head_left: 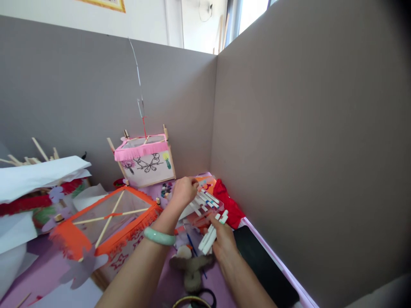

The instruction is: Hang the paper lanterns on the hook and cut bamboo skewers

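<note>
My right hand [224, 239] is closed around several white marker pens [212, 233], held in a bundle. My left hand [185, 190] wears a pale green bangle [159, 236] on its wrist. Its fingers are bent together at the upper left side of a transparent plastic case [221, 208]; what they pinch, if anything, is hidden. More white markers [205, 200], some with blue ends, lie in that case. Between my forearms are a thin blue brush [192, 244] and a grey-brown lump [192, 270] like clay.
An orange-edged paper lantern [105, 218] stands at the left, and a pink-fringed lantern [147, 164] behind. White paper sheets [38, 175] are piled far left. A black tablet-like slab [265, 265] and red cloth [227, 203] line the right side. Grey partitions [289, 128] enclose the table.
</note>
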`<state>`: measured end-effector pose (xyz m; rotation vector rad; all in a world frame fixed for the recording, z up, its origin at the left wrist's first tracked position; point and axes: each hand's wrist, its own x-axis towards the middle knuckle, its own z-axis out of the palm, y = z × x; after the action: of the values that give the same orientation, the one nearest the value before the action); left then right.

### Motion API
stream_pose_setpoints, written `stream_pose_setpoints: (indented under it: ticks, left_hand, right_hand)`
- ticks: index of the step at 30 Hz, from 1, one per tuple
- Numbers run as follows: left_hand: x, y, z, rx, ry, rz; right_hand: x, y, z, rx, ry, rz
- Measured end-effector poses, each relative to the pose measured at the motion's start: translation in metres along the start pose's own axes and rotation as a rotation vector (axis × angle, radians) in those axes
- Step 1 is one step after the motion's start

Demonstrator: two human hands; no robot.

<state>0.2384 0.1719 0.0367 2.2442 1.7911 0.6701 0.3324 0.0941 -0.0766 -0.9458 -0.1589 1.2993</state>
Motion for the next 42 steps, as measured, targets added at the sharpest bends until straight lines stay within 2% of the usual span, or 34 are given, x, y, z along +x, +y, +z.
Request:
stream_pose_setpoints:
  ticks: [3, 6, 11, 14, 16, 20, 25, 33, 38, 42]
  left_hand:
    - [0.001, -0.001, -0.004, -0.008, 0.003, 0.022]
    - [0.002, -0.002, -0.007, -0.027, -0.012, 0.037]
    - [0.002, -0.003, -0.01, -0.063, -0.026, 0.033]
    - [0.0, -0.003, -0.01, -0.076, -0.025, 0.035]
    - [-0.002, -0.003, -0.009, -0.084, -0.022, 0.041]
    - [-0.004, -0.004, -0.008, -0.104, -0.019, 0.052]
    - [-0.005, -0.004, -0.006, -0.112, -0.011, 0.05]
    - [-0.007, -0.005, -0.005, -0.103, -0.021, 0.044]
    - [-0.008, -0.006, -0.004, -0.097, -0.031, 0.043]
    - [-0.008, -0.006, -0.005, -0.096, -0.033, 0.043]
  right_hand:
    - [-0.013, -0.011, -0.01, -0.125, 0.034, -0.066]
    - [-0.019, -0.023, -0.004, -0.386, -0.074, -0.105]
    - [0.001, -0.025, 0.043, -0.726, -0.34, 0.027]
    - [0.021, -0.021, 0.069, -0.963, -0.383, -0.045]
    - [0.031, -0.021, 0.074, -1.122, -0.366, -0.152]
    - [0.032, -0.027, 0.055, -1.39, -0.319, -0.362]
    - [0.012, -0.024, 0.028, -1.648, -0.355, -0.53]
    - [0.014, -0.009, 0.04, -1.863, -0.295, -0.613]
    - [0.014, -0.016, 0.039, -1.94, -0.291, -0.628]
    - [0.002, -0.019, 0.034, -1.983, -0.347, -0.673]
